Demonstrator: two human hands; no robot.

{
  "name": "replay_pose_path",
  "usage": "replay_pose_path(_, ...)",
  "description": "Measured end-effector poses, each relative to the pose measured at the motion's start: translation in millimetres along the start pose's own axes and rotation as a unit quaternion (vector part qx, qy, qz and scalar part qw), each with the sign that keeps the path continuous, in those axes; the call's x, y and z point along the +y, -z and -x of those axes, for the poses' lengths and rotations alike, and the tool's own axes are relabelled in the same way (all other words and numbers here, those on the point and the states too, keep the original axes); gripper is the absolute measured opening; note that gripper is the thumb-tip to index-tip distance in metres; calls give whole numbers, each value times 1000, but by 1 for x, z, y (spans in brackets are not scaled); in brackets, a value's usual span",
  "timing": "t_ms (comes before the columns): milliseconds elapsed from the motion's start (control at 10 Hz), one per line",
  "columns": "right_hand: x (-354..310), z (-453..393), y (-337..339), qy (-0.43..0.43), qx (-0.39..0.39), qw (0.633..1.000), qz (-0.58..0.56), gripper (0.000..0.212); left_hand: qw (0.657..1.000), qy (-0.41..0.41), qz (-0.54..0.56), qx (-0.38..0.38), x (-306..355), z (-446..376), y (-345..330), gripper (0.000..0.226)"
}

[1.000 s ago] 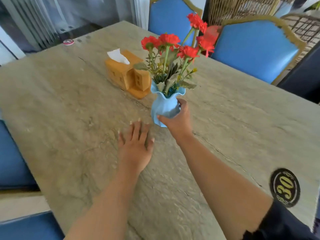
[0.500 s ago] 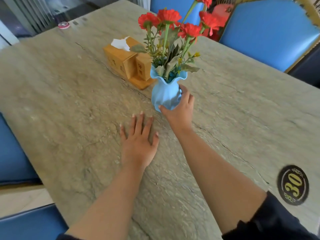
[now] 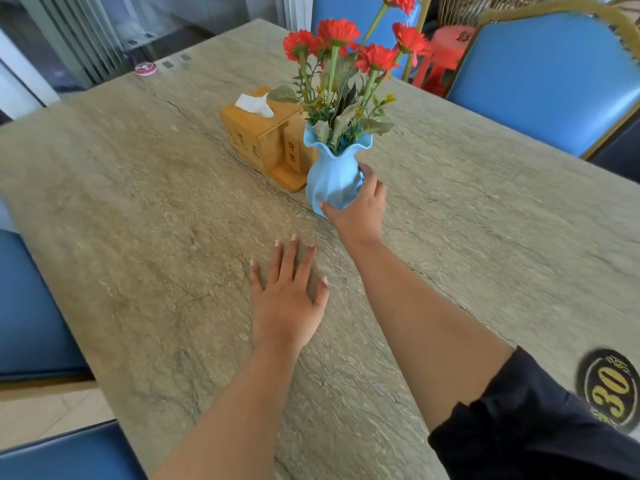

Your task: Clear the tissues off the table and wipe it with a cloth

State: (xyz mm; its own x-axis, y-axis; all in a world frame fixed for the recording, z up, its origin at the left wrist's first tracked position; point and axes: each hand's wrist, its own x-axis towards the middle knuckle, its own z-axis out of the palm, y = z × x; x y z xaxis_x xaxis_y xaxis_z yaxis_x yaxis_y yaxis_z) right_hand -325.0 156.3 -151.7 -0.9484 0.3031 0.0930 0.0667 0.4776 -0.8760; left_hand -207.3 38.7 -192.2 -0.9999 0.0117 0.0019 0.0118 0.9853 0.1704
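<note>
A stone-patterned table [image 3: 145, 209] fills the view. My right hand [image 3: 360, 206] grips the lower body of a blue vase [image 3: 330, 178] holding red flowers [image 3: 346, 46], near the table's middle. My left hand [image 3: 287, 296] lies flat on the tabletop with fingers spread, just in front of the vase. Behind the vase stands a wooden tissue box [image 3: 256, 133] with a white tissue [image 3: 254, 105] sticking out of its top. No loose tissue and no cloth show on the table.
Blue chairs stand at the far side [image 3: 554, 81] and along the left [image 3: 31, 306]. A black round number plate marked 30 [image 3: 609, 389] sits at the right front. A small pink disc [image 3: 145, 68] lies at the far left edge. A red stool [image 3: 446, 53] stands beyond the table.
The vase sits a little farther back toward the tissue box, with my right hand still around it. My left hand stays flat on the table. The view has shifted slightly.
</note>
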Motion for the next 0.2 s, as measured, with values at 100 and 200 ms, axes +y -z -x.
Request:
replay_pose_path(100,-1,6,10,-24,-17,999,17,101,1000,-7,-4,0,0,-1,-1,59)
replay_pose_path(200,-3,33,29,-64,-18,998,3,95,1000,-1,1,-16,-3,-2,2,60)
